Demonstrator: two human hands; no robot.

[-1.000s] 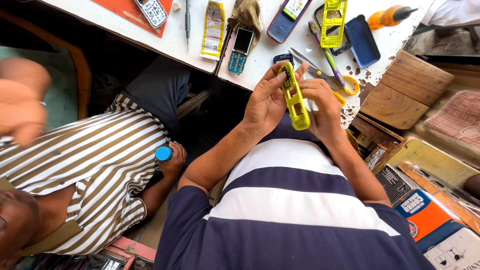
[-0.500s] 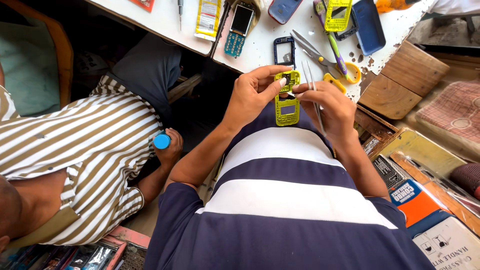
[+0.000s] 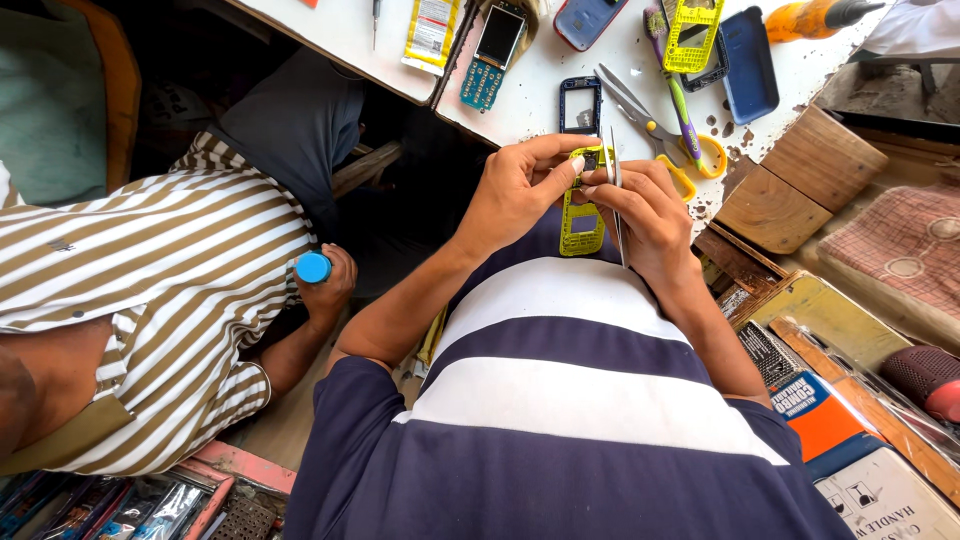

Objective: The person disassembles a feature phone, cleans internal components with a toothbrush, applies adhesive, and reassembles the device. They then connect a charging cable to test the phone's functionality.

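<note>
— Over the lap, what do the hands have?

— Both hold a yellow phone frame (image 3: 581,215), upright between them, just below the edge of the white desk (image 3: 540,95). The left hand (image 3: 520,190) is closed on its left side, thumb and forefinger pinching the top. The right hand (image 3: 650,215) is closed on tweezers (image 3: 616,190), whose tips point up beside the frame's top; its fingers also touch the frame's right edge.

— And on the desk past them?

— A dark phone frame (image 3: 580,105) lies just above the hands. Right of it, scissors (image 3: 650,125) with yellow handles. Further up, a second yellow frame (image 3: 695,35) rests on a blue cover (image 3: 750,65), with an orange tool (image 3: 815,17) at the top edge. To the left, a phone board (image 3: 492,55) with a screen and teal keypad, a yellow packet (image 3: 433,35), and a blue phone (image 3: 590,18).

— Anyone else?

— A person in a brown-striped shirt (image 3: 150,300) sits on the left; their hand (image 3: 330,285) is closed on a blue cap (image 3: 313,267), well apart from the frame.

— On the right side?

— Wooden blocks (image 3: 790,185) beside the desk, and boxes (image 3: 850,440) lower down
</note>
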